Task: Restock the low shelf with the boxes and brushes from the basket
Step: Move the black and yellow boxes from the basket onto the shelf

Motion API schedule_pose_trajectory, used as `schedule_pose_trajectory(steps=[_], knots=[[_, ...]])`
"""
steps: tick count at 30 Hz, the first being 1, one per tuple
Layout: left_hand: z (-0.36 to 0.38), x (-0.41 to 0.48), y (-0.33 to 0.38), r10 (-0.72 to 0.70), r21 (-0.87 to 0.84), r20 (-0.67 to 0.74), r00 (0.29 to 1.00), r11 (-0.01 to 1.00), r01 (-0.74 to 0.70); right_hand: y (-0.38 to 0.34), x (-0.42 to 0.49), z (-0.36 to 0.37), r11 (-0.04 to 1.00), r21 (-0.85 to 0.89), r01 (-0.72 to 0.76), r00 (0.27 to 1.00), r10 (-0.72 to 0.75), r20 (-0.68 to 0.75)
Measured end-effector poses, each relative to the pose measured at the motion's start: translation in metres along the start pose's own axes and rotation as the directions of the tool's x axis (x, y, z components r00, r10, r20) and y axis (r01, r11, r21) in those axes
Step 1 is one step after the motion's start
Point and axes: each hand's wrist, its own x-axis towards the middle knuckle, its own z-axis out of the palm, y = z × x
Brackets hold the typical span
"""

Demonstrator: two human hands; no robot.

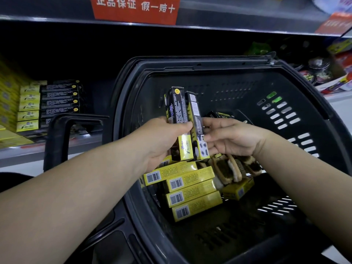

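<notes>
A dark grey basket (314,103) fills the middle of the head view. Inside it lie several yellow boxes (190,189) with barcodes and some wooden brushes (230,170). My left hand (162,141) grips an upright black-and-yellow box (178,109) above the pile. My right hand (228,138) pinches a second upright box (196,119) pressed against the first. On the low shelf (22,153) at the left stands a stack of the same boxes (47,103).
The basket's black handle (62,134) rises between me and the shelf stock. A red sign (135,8) hangs on the shelf above. Tins and colourful packets (320,71) sit at the right on the shelf.
</notes>
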Motion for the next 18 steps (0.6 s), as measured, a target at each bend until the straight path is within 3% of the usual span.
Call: schedule_pose_trajectory(steps=[6,11,18], knots=[[0.000,-0.003,0.002,0.018,0.008,0.001,1.000,1.000,-0.018,0.003,0.010,0.021,0.962,-0.254,0.097,0.964,-0.155,-0.217],[-0.002,0.001,0.003,0.006,0.017,-0.088,0.996,1.000,-0.004,0.000,0.002,0.013,0.985,-0.022,0.174,0.956,-0.174,-0.235],[0.001,0.000,0.003,-0.039,-0.013,-0.012,0.999,0.999,0.039,0.004,0.012,0.020,0.966,0.112,0.231,0.942,-0.193,-0.274]])
